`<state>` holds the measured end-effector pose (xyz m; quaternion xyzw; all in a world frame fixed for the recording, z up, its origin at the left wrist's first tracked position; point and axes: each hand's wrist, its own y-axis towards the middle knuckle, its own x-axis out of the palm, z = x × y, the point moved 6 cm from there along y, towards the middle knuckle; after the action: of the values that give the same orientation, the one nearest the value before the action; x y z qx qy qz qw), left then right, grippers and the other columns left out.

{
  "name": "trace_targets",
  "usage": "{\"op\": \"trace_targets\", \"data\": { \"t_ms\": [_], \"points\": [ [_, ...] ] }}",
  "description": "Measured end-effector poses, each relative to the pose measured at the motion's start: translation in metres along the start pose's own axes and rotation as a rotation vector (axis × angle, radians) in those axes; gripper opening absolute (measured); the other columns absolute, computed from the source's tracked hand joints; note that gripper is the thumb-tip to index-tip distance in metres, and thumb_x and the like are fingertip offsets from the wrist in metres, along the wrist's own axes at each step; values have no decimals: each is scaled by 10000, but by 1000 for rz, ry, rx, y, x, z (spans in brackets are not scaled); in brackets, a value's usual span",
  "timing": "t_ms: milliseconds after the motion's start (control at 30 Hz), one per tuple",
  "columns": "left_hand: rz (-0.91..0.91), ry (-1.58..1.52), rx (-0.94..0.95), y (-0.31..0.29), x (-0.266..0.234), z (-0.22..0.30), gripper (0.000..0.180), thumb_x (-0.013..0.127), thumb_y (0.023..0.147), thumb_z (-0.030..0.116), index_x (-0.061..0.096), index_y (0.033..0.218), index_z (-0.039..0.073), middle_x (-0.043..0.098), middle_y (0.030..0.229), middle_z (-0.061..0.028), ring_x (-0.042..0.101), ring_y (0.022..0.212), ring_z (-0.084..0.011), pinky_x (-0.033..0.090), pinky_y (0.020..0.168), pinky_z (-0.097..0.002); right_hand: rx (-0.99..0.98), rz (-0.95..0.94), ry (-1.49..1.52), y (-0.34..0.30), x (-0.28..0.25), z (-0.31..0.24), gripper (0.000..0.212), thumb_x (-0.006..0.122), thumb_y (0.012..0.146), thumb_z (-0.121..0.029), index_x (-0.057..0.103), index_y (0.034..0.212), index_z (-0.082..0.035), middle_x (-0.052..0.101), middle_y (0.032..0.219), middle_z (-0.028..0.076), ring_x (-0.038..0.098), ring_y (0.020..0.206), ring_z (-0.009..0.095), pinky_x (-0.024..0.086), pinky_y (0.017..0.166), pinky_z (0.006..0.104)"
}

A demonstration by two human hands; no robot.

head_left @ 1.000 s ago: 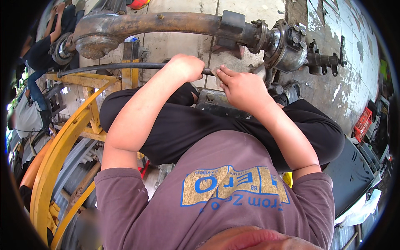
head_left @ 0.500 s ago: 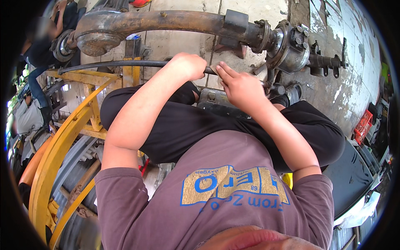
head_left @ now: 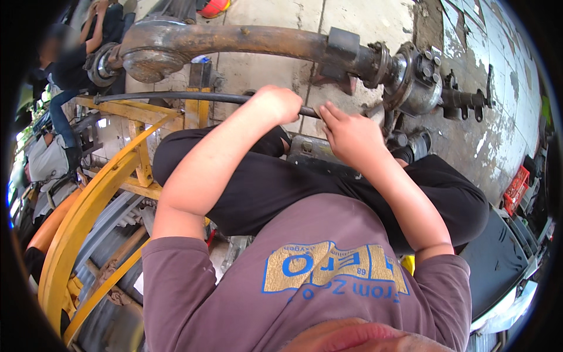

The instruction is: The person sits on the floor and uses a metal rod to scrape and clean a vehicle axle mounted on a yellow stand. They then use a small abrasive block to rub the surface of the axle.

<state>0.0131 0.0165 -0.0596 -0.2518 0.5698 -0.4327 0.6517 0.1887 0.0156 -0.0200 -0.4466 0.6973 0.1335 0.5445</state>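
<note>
A long, dark, thin rod (head_left: 176, 95) runs across in front of me, its left end past a yellow metal frame. My left hand (head_left: 280, 107) is closed around it near the middle of the view. Just to the right, my right hand (head_left: 352, 136) lies at the rod's right part. Its index and middle fingers stretch along the rod while the others curl beneath; the thumb is hidden. Whether a small piece sits under those fingers I cannot make out. Beyond both hands lies a rusty vehicle axle housing (head_left: 252, 42), with a bolted hub (head_left: 419, 79) at its right end.
The yellow metal frame (head_left: 111, 176) curves along my left side. Another person (head_left: 70, 70) sits at the far left. A red and yellow object (head_left: 213, 7) lies on the tiled floor at the back. To the right are a red crate (head_left: 516, 189) and a dark panel (head_left: 492, 258).
The whole view has shifted slightly, so everything appears a little lower and further right. Both hands stay on the rod; the right fingers' position on it has changed a little.
</note>
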Motion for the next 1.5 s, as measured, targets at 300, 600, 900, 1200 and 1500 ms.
{"op": "trace_targets", "data": {
  "t_ms": [300, 600, 900, 1200, 1500],
  "points": [
    [-13, -25, -49, 0, -2, 0, 333, 745, 1047, 356, 829, 1207, 76, 833, 1167, -177, 795, 1140, -369, 639, 987, -516, 31, 12, 98, 4, 5, 19, 455, 613, 1133, -386, 703, 1492, -121, 742, 1513, 65, 823, 1067, 325, 671, 888, 475],
    [-36, -16, -45, -1, 1, 0, 337, 731, 1053, 360, 820, 1232, 89, 832, 1201, -165, 793, 1166, -355, 637, 1004, -508, -14, 30, -3, -3, -5, 7, 423, 659, 1102, -353, 739, 1447, -122, 757, 1487, 95, 834, 975, 314, 676, 828, 443],
    [-17, -17, -36, 4, 4, -2, 333, 725, 1051, 356, 821, 1220, 85, 829, 1210, -171, 791, 1179, -354, 638, 1002, -513, -9, -15, 11, -10, -16, 4, 413, 661, 1098, -317, 733, 1439, -97, 765, 1468, 97, 825, 952, 348, 673, 833, 462],
    [-41, -1, -46, 3, 2, 2, 332, 726, 1044, 353, 823, 1232, 97, 834, 1194, -159, 797, 1153, -354, 643, 991, -508, 84, 15, 131, 2, -3, 17, 400, 626, 1114, -335, 749, 1419, -108, 799, 1387, 94, 818, 1034, 345, 662, 881, 489],
    [-44, -2, -57, 1, 2, 1, 328, 720, 1044, 348, 823, 1230, 98, 830, 1212, -159, 794, 1162, -354, 642, 1000, -507, 60, -108, 25, -3, -18, 16, 386, 633, 1102, -320, 763, 1396, -106, 799, 1387, 85, 815, 1031, 351, 658, 882, 489]
  ]
}}
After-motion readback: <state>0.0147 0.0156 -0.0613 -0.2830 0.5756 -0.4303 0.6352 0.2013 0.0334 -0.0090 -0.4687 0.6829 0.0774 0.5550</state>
